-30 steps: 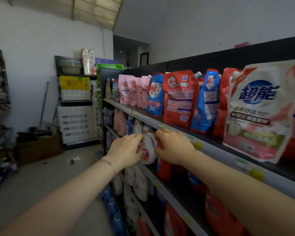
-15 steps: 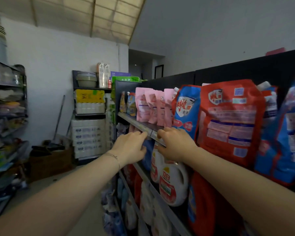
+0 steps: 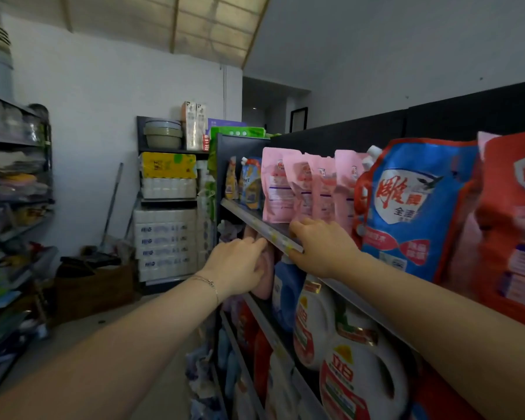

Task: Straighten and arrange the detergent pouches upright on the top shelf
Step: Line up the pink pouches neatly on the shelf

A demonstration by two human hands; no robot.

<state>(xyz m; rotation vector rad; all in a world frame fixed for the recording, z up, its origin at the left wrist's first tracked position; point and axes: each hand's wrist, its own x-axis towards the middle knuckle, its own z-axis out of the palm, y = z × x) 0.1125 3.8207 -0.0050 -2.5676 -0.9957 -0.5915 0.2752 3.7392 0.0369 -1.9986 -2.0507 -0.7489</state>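
Several pink detergent pouches (image 3: 278,189) stand upright in a row on the top shelf (image 3: 249,218). To their right stand a big blue pouch (image 3: 415,207) and a red pouch (image 3: 515,225), both leaning a little. Two small pouches (image 3: 250,186) stand at the shelf's far end. My right hand (image 3: 322,244) rests over the shelf's front rail, fingers touching the bases of the pink pouches. My left hand (image 3: 240,265) is just below the rail, fingertips against its edge, in front of a pink pouch on the shelf beneath. Neither hand holds anything.
White and red detergent jugs (image 3: 312,325) fill the lower shelves. Stacked tissue packs (image 3: 164,237) stand at the aisle's end, with a cardboard box (image 3: 94,286) and a broom (image 3: 112,204) beside them. A crowded rack (image 3: 12,207) lines the left side of the narrow aisle.
Both hands have slid leftward along the shelf rail, from the jugs under the red and blue pouches to the pink pouches. The view has followed them.
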